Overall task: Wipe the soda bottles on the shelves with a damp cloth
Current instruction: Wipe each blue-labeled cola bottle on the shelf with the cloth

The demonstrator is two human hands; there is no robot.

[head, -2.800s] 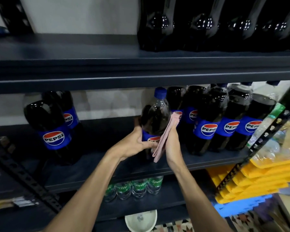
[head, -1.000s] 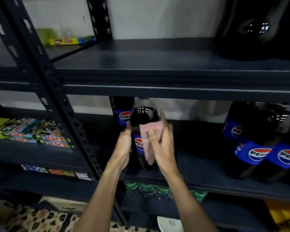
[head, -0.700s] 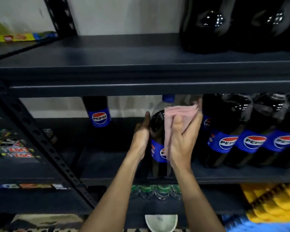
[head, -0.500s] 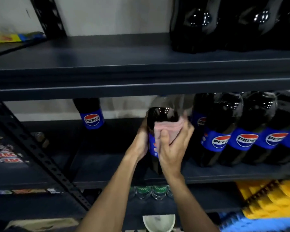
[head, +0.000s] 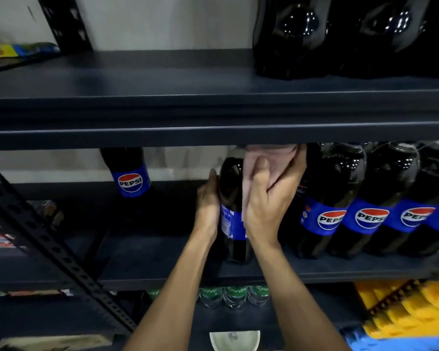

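Observation:
A dark Pepsi bottle (head: 232, 198) with a blue label stands upright on the middle shelf (head: 147, 262). My left hand (head: 208, 201) grips its left side. My right hand (head: 269, 198) presses a pink cloth (head: 251, 160) against the bottle's upper front and shoulder, fingers wrapped round the cloth and bottle. The bottle's cap is hidden behind the shelf above. A row of Pepsi bottles (head: 365, 198) stands just right of it, and a single Pepsi bottle (head: 129, 173) stands further back on the left.
The upper shelf (head: 162, 97) holds several large dark bottles (head: 314, 34) at right. Green-labelled small bottles (head: 233, 295) sit on the shelf below. A slanted perforated upright (head: 48, 244) crosses at left. Yellow and blue items (head: 416, 307) lie at lower right; a white bowl (head: 235, 340) below.
My right hand has slid the pink cloth up from the bottle's label area to its shoulder. The left hand keeps its hold on the bottle's left side.

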